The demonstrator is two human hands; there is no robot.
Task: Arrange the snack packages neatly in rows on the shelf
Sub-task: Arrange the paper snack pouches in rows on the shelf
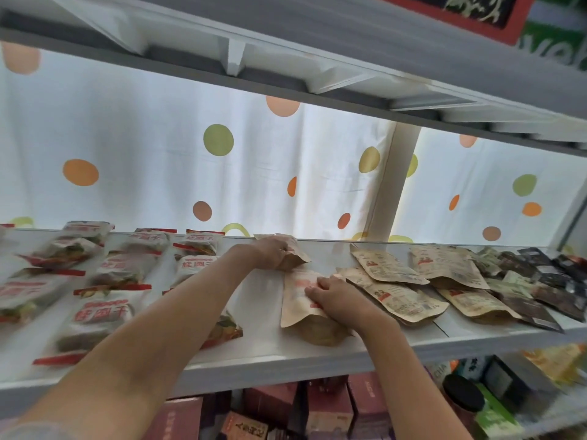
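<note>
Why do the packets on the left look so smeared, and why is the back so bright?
Head view: the white-and-red packets at the left are motion-blurred; the polka-dot curtain is backlit and washes out; the wide lens bends the shelf edge; the kraft pouch under the right hand stays fairly sharp.

Bright backlight through the dotted curtain [190, 147]; soft blur, edges bowed.

Backlit polka-dot curtain [190, 147] behind white shelving [286, 354]

Matt brown paper pouch [298, 300] under the right hand [336, 300]; glossy plastic packets [101, 315] left of it; smooth white-painted shelf [266, 347].
</note>
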